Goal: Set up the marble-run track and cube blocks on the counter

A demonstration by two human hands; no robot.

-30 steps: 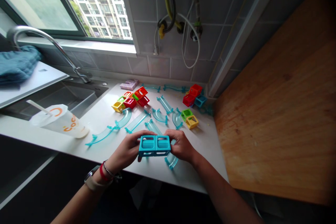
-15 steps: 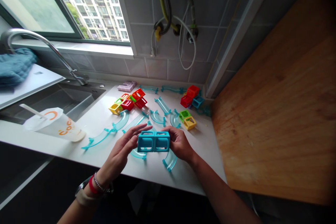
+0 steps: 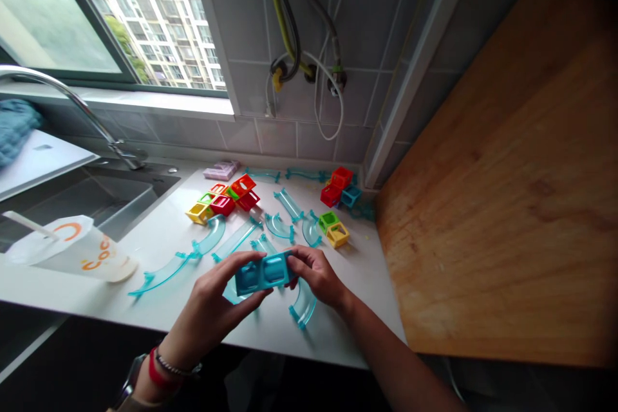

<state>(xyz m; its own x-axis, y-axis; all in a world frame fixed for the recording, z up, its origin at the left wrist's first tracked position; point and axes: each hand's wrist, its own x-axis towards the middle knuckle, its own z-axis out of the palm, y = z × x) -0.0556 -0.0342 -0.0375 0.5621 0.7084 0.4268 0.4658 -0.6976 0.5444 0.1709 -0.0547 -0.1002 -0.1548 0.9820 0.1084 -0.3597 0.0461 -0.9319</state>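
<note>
A pair of joined blue cube blocks (image 3: 262, 272) with open window-like sides is held up above the counter, tilted with its right end higher. My right hand (image 3: 318, 275) pinches the right end between thumb and fingers. Around the left end curls my left hand (image 3: 210, 299), fingers along the top edge and thumb below. Clear blue track pieces (image 3: 305, 304), curved and straight, lie under and beyond my hands. A green block (image 3: 329, 221) and a yellow block (image 3: 337, 235) sit together to the right.
Red, green and yellow blocks (image 3: 222, 205) form a cluster at left; red and blue blocks (image 3: 340, 187) stand at the back right. A drink cup (image 3: 72, 248) with a straw stands by the sink (image 3: 140, 196). A wooden panel (image 3: 483, 206) borders the right side.
The joined blue blocks have tipped from level to slanted and turned. My left hand has gone from lying alongside with fingers extended to wrapping their left end. The view has shifted slightly.
</note>
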